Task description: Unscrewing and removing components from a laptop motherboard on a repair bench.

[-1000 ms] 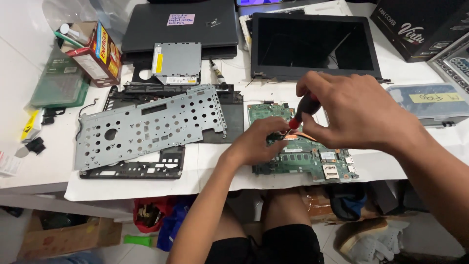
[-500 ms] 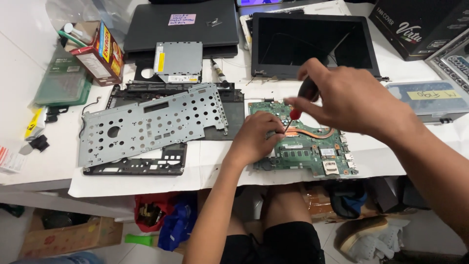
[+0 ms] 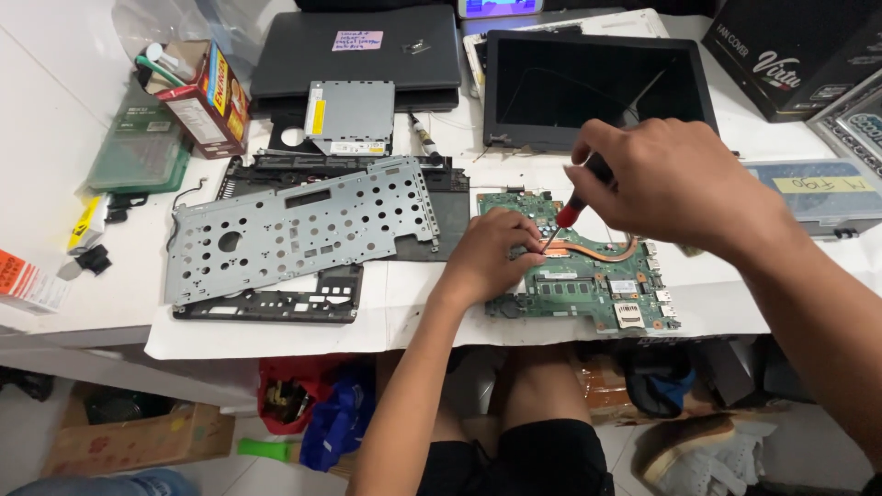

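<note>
A green laptop motherboard [image 3: 597, 289] with a copper heat pipe [image 3: 602, 248] lies on white paper at the table's front edge. My left hand [image 3: 491, 257] rests on the board's left part, fingers curled beside the screwdriver's tip. A red-and-black screwdriver [image 3: 574, 207] is gripped in my right hand [image 3: 675, 184], tilted, its tip down on the board near the heat pipe. Most of the handle is hidden inside my fist.
A perforated metal keyboard plate [image 3: 294, 230] lies on a black laptop base [image 3: 276, 303] to the left. Behind stand a laptop screen panel [image 3: 597, 87], an optical drive [image 3: 349, 115], a closed black laptop [image 3: 358, 50] and a small carton [image 3: 197, 96]. Boxes sit at right.
My right hand with the screwdriver has shifted slightly to the right and up over the board. My left hand stays on the board.
</note>
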